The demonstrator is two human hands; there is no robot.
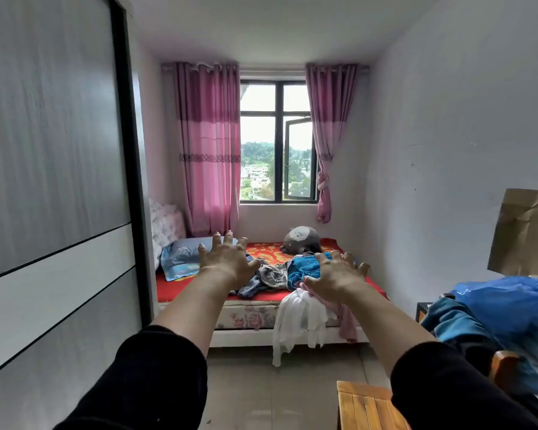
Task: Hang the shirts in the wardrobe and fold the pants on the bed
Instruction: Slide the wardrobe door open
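Observation:
A bed with a red sheet (174, 288) stands under the window. A heap of clothes lies on its near end: a grey garment (271, 274), a blue garment (305, 266), a white shirt (298, 324) and a pink piece (350, 324) hanging over the edge. The wardrobe's grey sliding door (53, 181) fills the left side and is closed. Both my arms stretch forward in the air, well short of the bed. My left hand (227, 259) and my right hand (336, 276) have their fingers spread and hold nothing.
A blue pillow (180, 259) and a grey plush toy (302, 240) lie on the bed. At the right are a wooden chair (367, 405), a blue plastic bag (507, 302) on blue clothes, and cardboard (528, 231) against the wall. Tiled floor (261, 383) lies between me and the bed.

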